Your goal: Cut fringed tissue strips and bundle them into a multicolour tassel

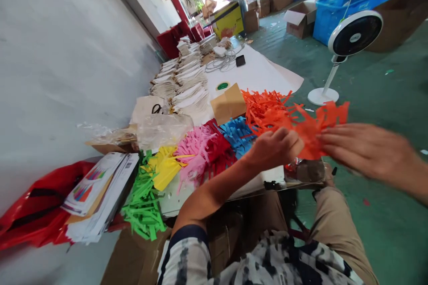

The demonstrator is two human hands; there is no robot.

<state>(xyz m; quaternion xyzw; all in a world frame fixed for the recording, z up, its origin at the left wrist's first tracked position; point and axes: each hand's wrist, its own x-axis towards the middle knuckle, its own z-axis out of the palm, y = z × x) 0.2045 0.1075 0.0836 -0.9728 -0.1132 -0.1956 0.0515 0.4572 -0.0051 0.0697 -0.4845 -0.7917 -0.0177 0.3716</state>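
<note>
The orange cut paper [309, 136] is matt with rough, torn-looking edges. The bag [163, 131] is clear, glossy plastic. The fan [354, 33] is smooth white plastic. The floor [394, 236] is smooth green paint.

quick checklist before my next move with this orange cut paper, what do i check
1. Grip of the left hand on the orange fringed paper: ok, the sheet sits against the curled fingers.
2. Contact of the right hand with that paper: cannot tell, the hand is blurred, with its fingers near the edge.
3. Orange strip pile apart from the blue fringed paper: not ok, they touch.
4. Floor fan away from the hands: ok, it stands off to the right.
5. Shiny crumpled packet below the hands: cannot tell what it is.
</note>
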